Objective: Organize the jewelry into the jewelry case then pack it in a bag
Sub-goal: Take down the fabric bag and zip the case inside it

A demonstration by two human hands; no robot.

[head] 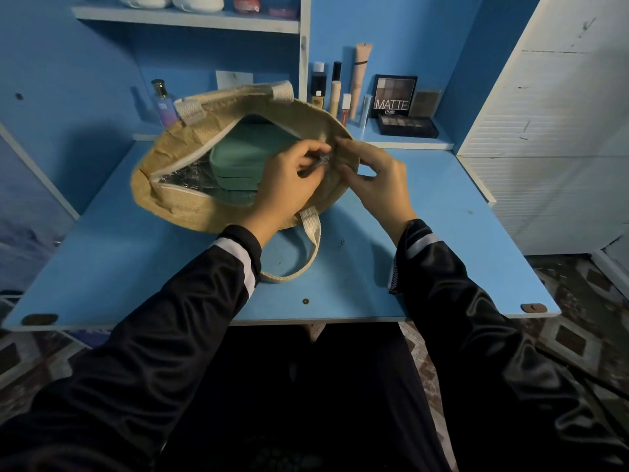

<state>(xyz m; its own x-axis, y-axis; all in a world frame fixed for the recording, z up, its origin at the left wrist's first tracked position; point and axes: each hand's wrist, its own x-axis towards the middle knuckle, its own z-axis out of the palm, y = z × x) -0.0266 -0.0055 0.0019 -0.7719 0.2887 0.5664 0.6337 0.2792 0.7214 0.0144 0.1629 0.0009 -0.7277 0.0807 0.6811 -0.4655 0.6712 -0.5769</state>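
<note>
The tan woven bag (177,155) with silver foil lining is lying on the blue table (442,233), its mouth gaping at the left. The mint-green rectangular jewelry case (238,158) is sitting inside. The left hand (286,185) is pinching the dark metal zipper pull (321,161). Just right of it, the right hand (374,178) is pinching the bag's rim. The zipper is probably risking a snag on loose lining or the case's raised edge.
</note>
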